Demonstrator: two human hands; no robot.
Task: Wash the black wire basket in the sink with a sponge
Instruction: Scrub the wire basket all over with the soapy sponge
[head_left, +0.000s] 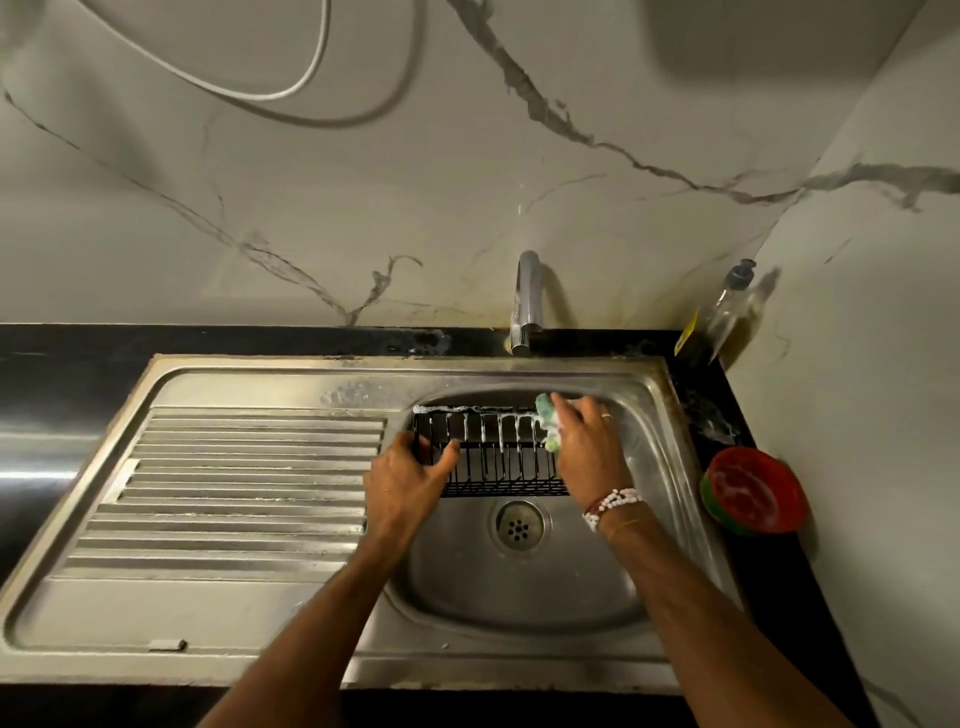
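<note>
Presently the basket (493, 457) is being held in the sink (519, 592), toward the far wall of the basin and just beyond the drain (518, 525), with its long axis running left to right across the view. Its left end is being gripped by the left hand (405, 478), the fingers curling over the wires and the thumb hooking in from the near side, so the frame is being steadied from that end. At the opposite end the sponge (548, 423) is being pressed against the far top rail by the right hand (587, 447), whose fingers are curling round it; the thumb is being hidden behind the hand. Foam is being left along the far rail and is running down the upright wires, while the near rail and the floor mesh are showing dark, with little foam to be made out. Everything left to scrub is therefore lying leftward and nearward of the sponge, and it is being judged that the coming stroke is best taken along the long axis, from the right end toward the gripping hand, with the right hand doing the travelling and the left only bracing. Care is being called for near the left end, where the two hands would be meeting. Farther out, the tap (527, 306) is standing over the basket's right end, a bottle (727, 312) is sitting in the far right corner, and a bowl (753, 491) is resting on the counter right of the sink.
</note>
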